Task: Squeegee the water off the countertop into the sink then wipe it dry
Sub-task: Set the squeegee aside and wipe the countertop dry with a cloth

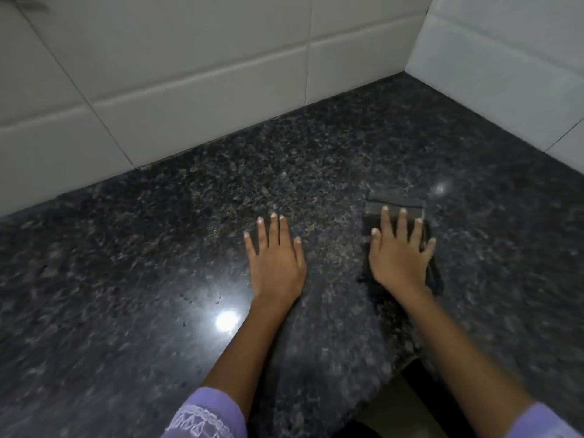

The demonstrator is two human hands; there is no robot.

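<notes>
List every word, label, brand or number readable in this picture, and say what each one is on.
None: nothing readable shows.
The cloth under the right hand: dark, no label visible.
The counter and wall tiles: unmarked.
The left sleeve: white lace trim in a pattern, not letters.
The left hand lies flat on the counter, holding nothing.

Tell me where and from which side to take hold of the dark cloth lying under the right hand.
Grip the far folded edge of the dark cloth, the part showing beyond the fingertips of the right hand. It lies flat on the countertop, so come from above and pinch that raised fold. The near part is covered by the palm. The left hand rests flat, apart from it.
</notes>
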